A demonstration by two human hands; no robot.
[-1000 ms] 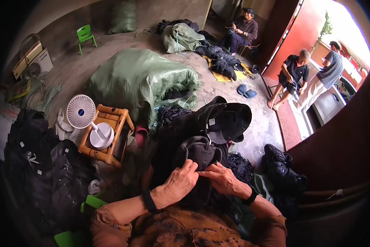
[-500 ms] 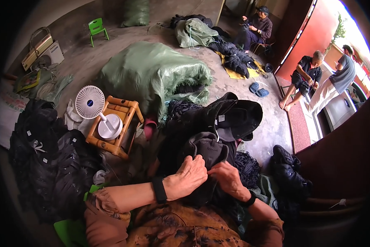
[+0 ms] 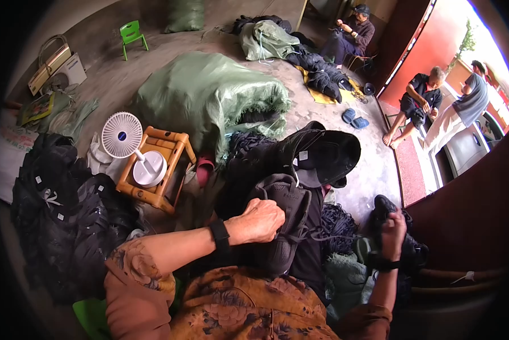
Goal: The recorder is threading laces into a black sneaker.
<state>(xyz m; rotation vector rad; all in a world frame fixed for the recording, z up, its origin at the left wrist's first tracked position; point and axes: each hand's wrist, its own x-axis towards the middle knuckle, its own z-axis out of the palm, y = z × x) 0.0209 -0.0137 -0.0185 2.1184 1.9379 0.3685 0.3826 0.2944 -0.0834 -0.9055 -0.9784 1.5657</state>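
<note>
A dark grey-black shoe upper [image 3: 291, 212] lies across my lap, its padded collar toward the far side. My left hand [image 3: 257, 221] is closed on its left edge; the fingertips are partly hidden. Out to the right, my right hand [image 3: 394, 233] is closed and raised, slightly blurred. A dark shoelace [image 3: 334, 237] stretches from the upper toward it. Just beyond the upper sit more black shoe uppers [image 3: 328, 153], nested together, one with a small white label. A tangle of dark laces [image 3: 340, 226] lies between my lap and my right hand.
Heaped black uppers [image 3: 73, 226] lie at left, near a bamboo stool [image 3: 175, 148] carrying a white fan [image 3: 122, 135]. Ahead is a big green sack [image 3: 198, 90]. More black pieces [image 3: 416, 249] are at right. Blue slippers [image 3: 355, 119] and three other people are farther off.
My right hand has moved from the upper out to the right, drawing the lace out. My left hand stays at the upper, which has turned slightly and shows more of its mesh.
</note>
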